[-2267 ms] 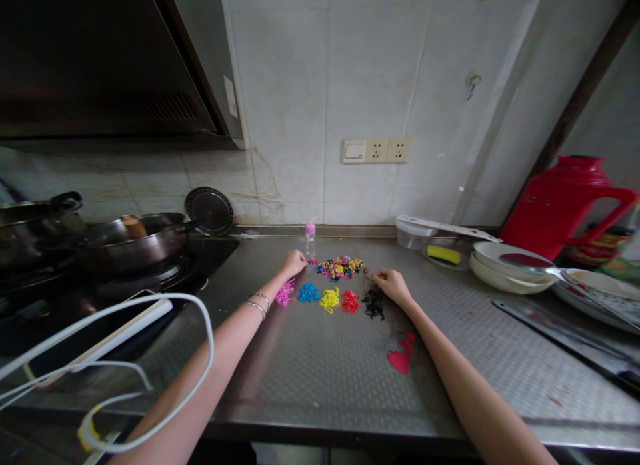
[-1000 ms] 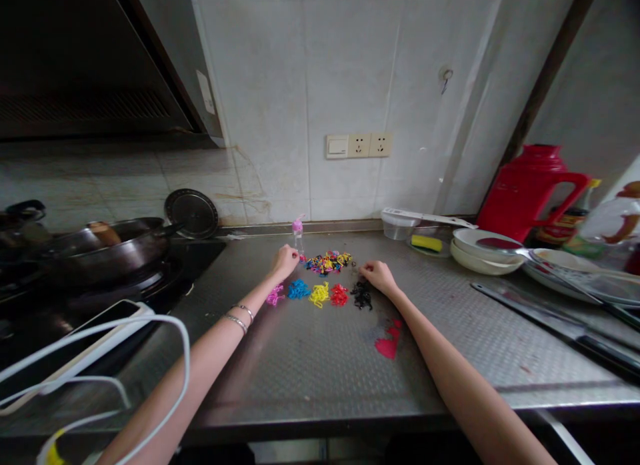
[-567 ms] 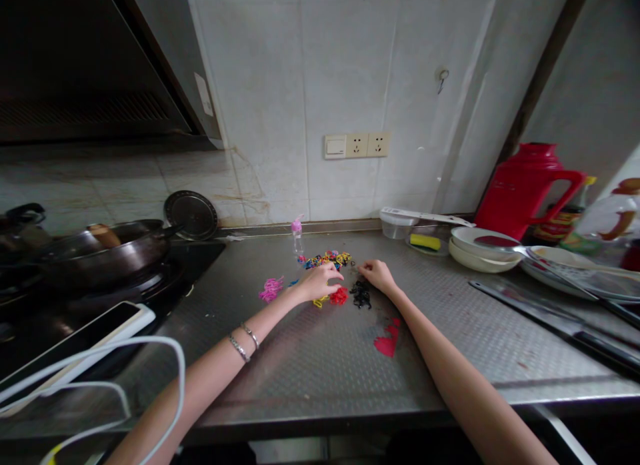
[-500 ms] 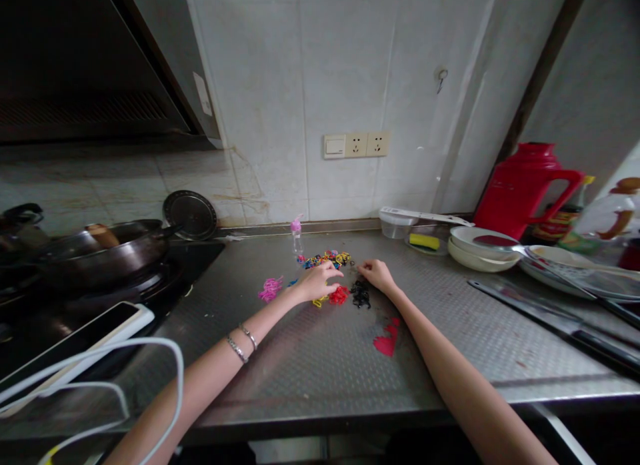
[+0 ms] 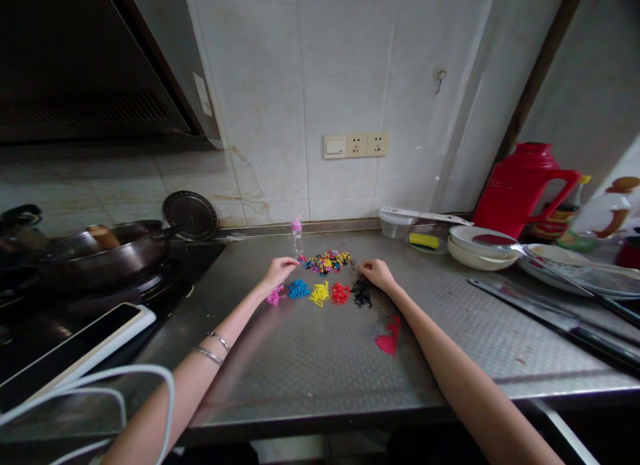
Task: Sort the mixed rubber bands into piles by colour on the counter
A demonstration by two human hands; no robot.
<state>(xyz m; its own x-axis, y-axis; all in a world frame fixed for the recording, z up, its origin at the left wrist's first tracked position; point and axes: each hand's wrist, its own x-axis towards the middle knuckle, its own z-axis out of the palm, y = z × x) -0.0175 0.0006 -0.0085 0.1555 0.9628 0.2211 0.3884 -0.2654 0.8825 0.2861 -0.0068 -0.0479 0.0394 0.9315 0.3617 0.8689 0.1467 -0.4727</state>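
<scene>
Pinched or nearly so, the left hand's (image 5: 281,270) fingertips sit left of centre in the frame, beside the mixed pile (image 5: 327,261); whether they grip a band is too small to make out. Right of centre, the right hand (image 5: 376,273) rests with its fingers curled near the pile's other end, and its hold is equally unclear.

Small coloured bands make up that pile at mid-frame. Just below it runs a row: pink heap (image 5: 275,295), blue heap (image 5: 299,289), yellow heap (image 5: 320,293), red heap (image 5: 341,293), black heap (image 5: 362,293). With such narrow gaps, a dragging wrist could well mix colours, pink and black being likeliest, since each lies close under a hand. An upward nudge from the left fingers might tip the pink-capped bottle (image 5: 297,241). At lower left, the white cable (image 5: 170,398) loops across the left forearm and could snag it.

No writing is legible: the sticker (image 5: 203,93) at upper left and the jar's label (image 5: 554,219) at far right are too small or blurred.
</scene>
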